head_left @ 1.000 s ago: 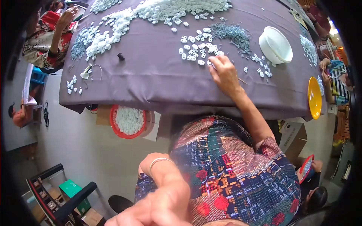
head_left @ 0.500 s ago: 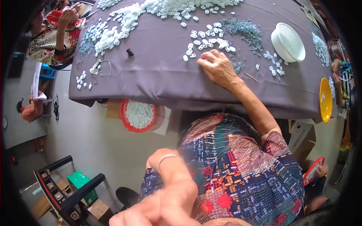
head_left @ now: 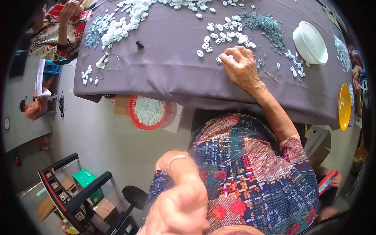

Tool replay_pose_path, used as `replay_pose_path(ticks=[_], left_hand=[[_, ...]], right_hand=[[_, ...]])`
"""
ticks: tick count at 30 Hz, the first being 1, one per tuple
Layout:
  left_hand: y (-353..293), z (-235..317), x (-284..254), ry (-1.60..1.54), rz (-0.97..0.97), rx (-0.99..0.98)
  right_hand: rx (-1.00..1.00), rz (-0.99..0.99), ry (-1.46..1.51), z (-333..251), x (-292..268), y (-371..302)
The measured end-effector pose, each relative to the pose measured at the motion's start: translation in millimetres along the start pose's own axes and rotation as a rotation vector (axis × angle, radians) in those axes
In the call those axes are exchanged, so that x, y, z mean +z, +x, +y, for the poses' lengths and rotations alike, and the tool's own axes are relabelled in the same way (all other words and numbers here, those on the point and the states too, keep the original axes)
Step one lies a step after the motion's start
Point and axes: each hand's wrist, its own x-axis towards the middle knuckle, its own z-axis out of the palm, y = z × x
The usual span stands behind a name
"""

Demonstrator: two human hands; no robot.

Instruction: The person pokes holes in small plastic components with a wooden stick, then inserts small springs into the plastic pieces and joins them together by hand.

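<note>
White two-holed pieces (head_left: pixel 223 35), small and oval, lie scattered just beyond the fingers of the right hand (head_left: pixel 241 64). One more such piece (head_left: pixel 218 60) shows at the leftmost fingertip, with a pale edge beside it under the curled fingers. These fingers are bent and close together; from where I stand, I cannot tell whether they are clamped on anything. A heap of thin blue-grey slivers (head_left: pixel 266 29) spreads beyond the fingers and to their right, and a slim stick (head_left: pixel 271 76) lies nearer, just right of the wrist. Farther right of the fingers stand a white basin (head_left: pixel 313 45), with loose pieces beside it, and, at the table's edge, a yellow dish (head_left: pixel 344 107). Well to the left of the fingers, on the dark tablecloth (head_left: pixel 168 58), sit a small black object (head_left: pixel 139 44) and, beyond it, a large pile of white pieces (head_left: pixel 125 25). Below the table edge, left of the fingers, a red basket (head_left: pixel 150 127) holds more. The left hand (head_left: pixel 176 203), wearing a bracelet (head_left: pixel 178 158), is raised well apart from the table; its finger state cannot be told.
</note>
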Motion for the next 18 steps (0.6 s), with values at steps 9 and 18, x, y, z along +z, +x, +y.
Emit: replay_pose_path(ticks=[9, 18], left_hand=[[-57, -75, -99, 0.78, -0.333, -0.392], [-99, -169, -133, 1.259, -0.816, -0.651]], right_hand=[[0.03, -0.172, -0.029, -10, 7, 11], [0.072, 0.043, -0.006, -1, -39, -23]])
